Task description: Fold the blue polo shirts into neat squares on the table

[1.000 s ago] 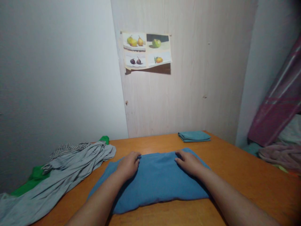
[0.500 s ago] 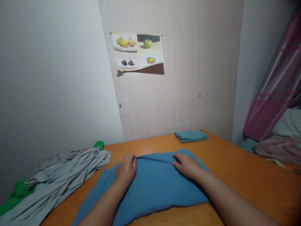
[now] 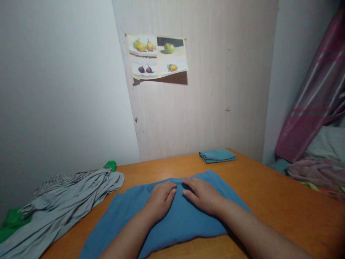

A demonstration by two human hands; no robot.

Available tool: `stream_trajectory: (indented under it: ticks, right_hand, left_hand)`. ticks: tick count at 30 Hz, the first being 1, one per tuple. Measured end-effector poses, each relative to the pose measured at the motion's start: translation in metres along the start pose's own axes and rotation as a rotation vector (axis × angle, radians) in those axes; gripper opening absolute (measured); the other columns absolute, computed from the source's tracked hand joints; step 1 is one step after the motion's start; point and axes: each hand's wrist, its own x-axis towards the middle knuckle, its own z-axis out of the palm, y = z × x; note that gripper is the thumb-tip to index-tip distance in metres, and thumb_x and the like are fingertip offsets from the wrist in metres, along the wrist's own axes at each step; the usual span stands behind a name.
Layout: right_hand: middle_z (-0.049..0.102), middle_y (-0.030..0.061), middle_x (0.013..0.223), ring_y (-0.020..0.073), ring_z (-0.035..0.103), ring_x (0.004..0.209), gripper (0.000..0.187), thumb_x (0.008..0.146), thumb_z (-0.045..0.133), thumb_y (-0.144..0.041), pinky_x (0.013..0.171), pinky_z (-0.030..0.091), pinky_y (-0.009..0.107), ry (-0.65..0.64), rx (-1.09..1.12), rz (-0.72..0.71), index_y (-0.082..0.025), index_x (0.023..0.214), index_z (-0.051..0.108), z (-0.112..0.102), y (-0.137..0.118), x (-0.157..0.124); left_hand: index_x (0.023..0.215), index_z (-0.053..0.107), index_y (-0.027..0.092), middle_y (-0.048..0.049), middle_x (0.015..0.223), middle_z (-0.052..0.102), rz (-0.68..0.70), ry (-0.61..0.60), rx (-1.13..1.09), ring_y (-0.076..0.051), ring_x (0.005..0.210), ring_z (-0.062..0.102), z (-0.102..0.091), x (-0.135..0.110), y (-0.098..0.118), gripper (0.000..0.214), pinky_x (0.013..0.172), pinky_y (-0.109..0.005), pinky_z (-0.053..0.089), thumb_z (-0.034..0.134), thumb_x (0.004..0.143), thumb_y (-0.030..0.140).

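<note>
A blue cloth garment (image 3: 188, 223), folded over on itself, lies spread on the orange-brown table (image 3: 272, 201) in front of me. My left hand (image 3: 161, 199) rests on its upper middle, palm down, fingers stretched out and pointing right. Close beside it, my right hand (image 3: 202, 196) also lies on the cloth, fingers extended and thumb apart. A small gap of blue fabric shows between the fingertips of the two hands. The garment's lower left part is partly hidden by my left forearm.
A pile of crumpled grey clothing (image 3: 72, 205) with a green piece (image 3: 16, 223) lies along the table's left side. At the back right sits a folded teal cloth (image 3: 217, 155). Beyond the right edge are heaped fabrics (image 3: 309, 169) and a pink curtain (image 3: 302, 108). A fruit print (image 3: 157, 55) hangs on the wall.
My left hand has let go of the pinched upper edge and moved right onto the cloth. My right hand has slid left, so the hands are closer together. The crease between them has flattened.
</note>
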Motion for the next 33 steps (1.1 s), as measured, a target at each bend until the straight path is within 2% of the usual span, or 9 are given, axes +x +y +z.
stream_trajectory:
  ticks: [4, 7, 12, 17, 19, 21, 25, 28, 33]
  right_hand:
    - [0.026, 0.0111, 0.164, 0.0287, 0.016, 0.152, 0.073, 0.099, 0.026, -0.063, 0.122, 0.011, 0.048, -0.246, -0.021, -0.027, -0.018, 0.156, 0.034, 0.013, 0.005, -0.001]
    - [0.019, 0.0105, 0.166, 0.0304, 0.008, 0.153, 0.076, 0.097, 0.025, -0.068, 0.121, 0.003, 0.055, -0.261, -0.066, 0.082, -0.023, 0.158, 0.03, 0.012, 0.021, 0.0]
    - [0.016, 0.011, 0.166, 0.0305, 0.008, 0.153, 0.078, 0.096, 0.026, -0.07, 0.119, 0.002, 0.061, -0.216, -0.142, 0.308, -0.023, 0.158, 0.027, 0.001, 0.054, -0.001]
    - [0.023, 0.0182, 0.163, 0.0361, 0.011, 0.152, 0.072, 0.099, 0.027, -0.057, 0.114, 0.0, 0.07, -0.079, -0.26, 0.639, -0.013, 0.156, 0.031, -0.009, 0.069, -0.001]
    - [0.022, 0.0208, 0.163, 0.0362, 0.01, 0.152, 0.075, 0.099, 0.026, -0.059, 0.116, -0.001, 0.067, -0.03, -0.26, 0.621, -0.009, 0.155, 0.033, -0.01, 0.057, -0.001]
    - [0.02, 0.0187, 0.164, 0.0338, 0.009, 0.153, 0.079, 0.098, 0.025, -0.064, 0.119, -0.001, 0.061, -0.036, -0.209, 0.451, -0.011, 0.155, 0.033, -0.008, 0.038, -0.001]
    - [0.017, 0.0133, 0.165, 0.0299, 0.008, 0.154, 0.088, 0.094, 0.021, -0.075, 0.122, 0.002, 0.054, -0.184, -0.079, 0.163, -0.016, 0.158, 0.027, 0.003, 0.014, -0.002]
    - [0.016, 0.0131, 0.166, 0.0304, 0.007, 0.154, 0.087, 0.094, 0.022, -0.073, 0.121, 0.002, 0.055, -0.216, -0.108, 0.29, -0.015, 0.159, 0.024, 0.004, 0.028, -0.001]
    - [0.021, 0.0181, 0.164, 0.0335, 0.009, 0.153, 0.079, 0.098, 0.027, -0.059, 0.119, -0.001, 0.061, -0.06, -0.263, 0.628, -0.007, 0.157, 0.026, -0.001, 0.053, 0.002]
  left_hand:
    - [0.15, 0.044, 0.031, -0.0034, 0.16, 0.037, -0.027, -0.206, 0.078, -0.028, 0.15, 0.027, 0.009, -0.003, -0.002, 0.061, 0.122, -0.059, 0.013, 0.027, 0.099, 0.061]
    - [0.153, 0.038, 0.034, -0.0027, 0.164, 0.028, -0.056, -0.235, 0.114, -0.029, 0.153, 0.02, 0.007, -0.005, -0.007, 0.069, 0.121, -0.061, 0.008, 0.025, 0.096, 0.07]
    - [0.154, 0.034, 0.037, -0.0022, 0.165, 0.023, -0.061, -0.26, 0.126, -0.029, 0.153, 0.016, 0.003, -0.004, -0.008, 0.07, 0.121, -0.062, 0.006, 0.023, 0.094, 0.072]
    - [0.155, 0.032, 0.037, -0.0014, 0.165, 0.022, -0.071, -0.268, 0.128, -0.028, 0.153, 0.015, 0.004, -0.004, -0.008, 0.072, 0.121, -0.061, 0.005, 0.022, 0.094, 0.074]
    - [0.155, 0.033, 0.037, -0.0016, 0.165, 0.022, -0.069, -0.261, 0.13, -0.028, 0.153, 0.016, 0.005, -0.003, -0.009, 0.072, 0.121, -0.061, 0.006, 0.023, 0.094, 0.074]
    - [0.154, 0.033, 0.036, -0.0021, 0.165, 0.023, -0.065, -0.254, 0.132, -0.029, 0.153, 0.016, 0.006, -0.003, -0.01, 0.072, 0.121, -0.062, 0.006, 0.024, 0.094, 0.073]
    - [0.154, 0.034, 0.037, -0.0018, 0.165, 0.023, -0.065, -0.252, 0.141, -0.028, 0.153, 0.017, 0.007, -0.003, -0.011, 0.072, 0.121, -0.061, 0.007, 0.024, 0.094, 0.074]
    - [0.154, 0.034, 0.036, -0.0017, 0.164, 0.024, -0.071, -0.253, 0.143, -0.028, 0.153, 0.016, 0.006, -0.002, -0.01, 0.072, 0.121, -0.061, 0.008, 0.024, 0.094, 0.074]
    - [0.154, 0.035, 0.036, -0.0029, 0.164, 0.024, -0.064, -0.255, 0.126, -0.029, 0.153, 0.017, 0.006, -0.002, -0.009, 0.07, 0.121, -0.061, 0.007, 0.027, 0.094, 0.072]
